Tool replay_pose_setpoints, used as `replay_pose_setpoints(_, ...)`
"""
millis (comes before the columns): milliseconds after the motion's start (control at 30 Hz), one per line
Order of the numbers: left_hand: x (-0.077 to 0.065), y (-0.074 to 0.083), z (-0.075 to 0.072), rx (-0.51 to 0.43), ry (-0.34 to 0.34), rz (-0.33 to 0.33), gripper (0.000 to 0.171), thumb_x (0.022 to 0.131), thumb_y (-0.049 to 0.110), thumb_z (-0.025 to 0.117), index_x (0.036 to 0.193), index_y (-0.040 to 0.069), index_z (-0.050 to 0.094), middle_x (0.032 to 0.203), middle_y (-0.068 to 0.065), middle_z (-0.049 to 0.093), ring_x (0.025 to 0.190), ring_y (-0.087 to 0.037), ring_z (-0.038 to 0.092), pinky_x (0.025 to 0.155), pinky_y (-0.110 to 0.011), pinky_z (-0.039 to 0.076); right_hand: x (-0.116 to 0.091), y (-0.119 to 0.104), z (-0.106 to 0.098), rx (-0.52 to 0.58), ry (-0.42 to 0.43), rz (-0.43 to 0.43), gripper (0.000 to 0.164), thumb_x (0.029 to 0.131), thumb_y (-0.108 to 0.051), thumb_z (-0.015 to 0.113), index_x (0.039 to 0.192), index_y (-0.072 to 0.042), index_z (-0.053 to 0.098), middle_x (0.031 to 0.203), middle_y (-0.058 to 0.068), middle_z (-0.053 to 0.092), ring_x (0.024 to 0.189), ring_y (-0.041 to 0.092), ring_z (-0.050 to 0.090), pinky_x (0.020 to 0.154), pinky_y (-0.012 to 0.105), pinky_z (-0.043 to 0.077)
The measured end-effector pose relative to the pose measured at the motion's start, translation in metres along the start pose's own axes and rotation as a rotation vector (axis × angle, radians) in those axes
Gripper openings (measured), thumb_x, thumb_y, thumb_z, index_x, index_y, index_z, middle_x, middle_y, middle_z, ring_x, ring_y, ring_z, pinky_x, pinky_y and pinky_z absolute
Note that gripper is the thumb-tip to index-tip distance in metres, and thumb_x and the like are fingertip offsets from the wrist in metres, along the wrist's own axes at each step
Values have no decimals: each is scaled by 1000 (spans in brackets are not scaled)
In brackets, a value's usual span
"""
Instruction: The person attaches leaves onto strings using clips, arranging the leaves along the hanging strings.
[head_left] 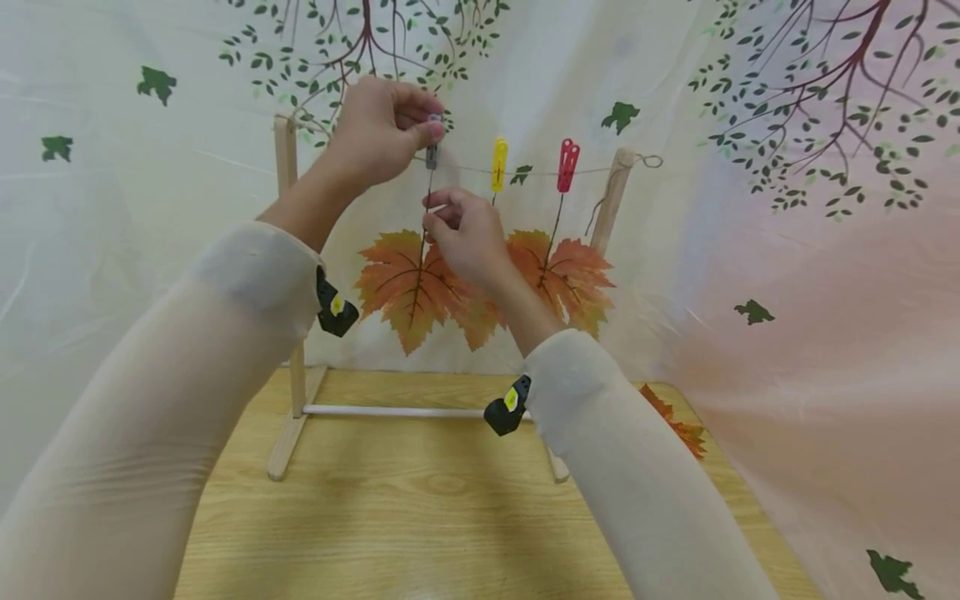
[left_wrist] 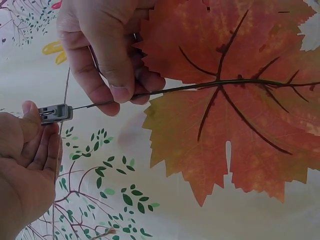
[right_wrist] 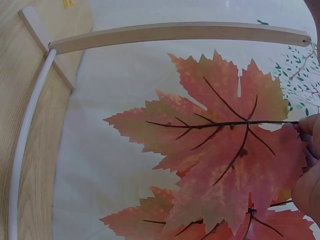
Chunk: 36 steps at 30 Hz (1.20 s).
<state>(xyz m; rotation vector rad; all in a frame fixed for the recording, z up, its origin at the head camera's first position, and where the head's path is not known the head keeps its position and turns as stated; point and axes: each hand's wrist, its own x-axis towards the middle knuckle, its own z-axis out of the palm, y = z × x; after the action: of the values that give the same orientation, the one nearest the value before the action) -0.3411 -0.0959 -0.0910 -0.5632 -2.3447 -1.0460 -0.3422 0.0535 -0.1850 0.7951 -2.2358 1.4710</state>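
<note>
In the head view my left hand (head_left: 382, 129) pinches a grey clothespin (head_left: 431, 157) on the string, between thumb and fingers. The left wrist view shows the clothespin (left_wrist: 56, 113) at the top end of a thin dark leaf stem. Just below it, my right hand (head_left: 468, 229) pinches that stem between thumb and fingertips. From the stem hangs an orange-red maple leaf (head_left: 408, 287), its blade spread below both hands. The right wrist view has the same leaf (right_wrist: 225, 135) overlapping another leaf (right_wrist: 140, 220).
A yellow clothespin (head_left: 498, 165) and a red clothespin (head_left: 567, 165) hold more leaves (head_left: 573, 279) along the string to the right. Wooden posts (head_left: 613, 200) carry the string; a white rod (head_left: 397, 412) joins the stand's feet. Another leaf (head_left: 678, 425) lies at the table's (head_left: 420, 517) right edge.
</note>
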Motion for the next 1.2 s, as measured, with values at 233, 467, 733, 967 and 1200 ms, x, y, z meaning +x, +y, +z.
replay_pose_setpoints(233, -2, 0, 3, 43, -3, 15, 33, 103, 27, 63, 128, 7, 69, 118, -5, 72, 103, -12, 67, 91, -23, 53, 2, 1, -1, 6, 11, -14, 16, 102, -5, 63, 115, 0, 68, 92, 13, 74, 81, 23, 70, 72, 28, 56)
replay_pose_setpoints(467, -2, -1, 4, 52, -13, 35, 31, 103, 24, 63, 127, 5, 68, 116, -4, 72, 101, -10, 66, 90, -21, 53, 2, 0, -2, 29, 26, -9, 17, 102, -5, 63, 116, 2, 69, 92, 13, 73, 81, 23, 70, 73, 29, 57)
replay_pose_setpoints(733, -4, -1, 2, 35, -19, 50, 31, 103, 23, 64, 127, 4, 68, 117, -7, 71, 102, -13, 67, 91, -23, 53, 4, 1, -4, 43, 38, -1, 15, 101, -5, 63, 113, 1, 71, 92, 15, 74, 83, 27, 71, 74, 28, 57)
replay_pose_setpoints(967, -5, -2, 0, 30, -39, 53, 35, 103, 26, 64, 130, 4, 67, 120, -6, 71, 105, -13, 67, 93, -22, 53, 3, 3, -5, 43, 40, -24, 14, 102, -4, 63, 112, 1, 71, 91, 14, 74, 82, 27, 71, 72, 28, 57)
replay_pose_setpoints(1200, -6, -3, 0, 4, -49, 60, 36, 102, 27, 66, 129, 3, 67, 119, -8, 71, 106, -15, 67, 93, -25, 53, 2, 3, -5, 33, 43, -23, 15, 101, -5, 63, 112, 1, 71, 92, 15, 74, 79, 22, 70, 70, 27, 56)
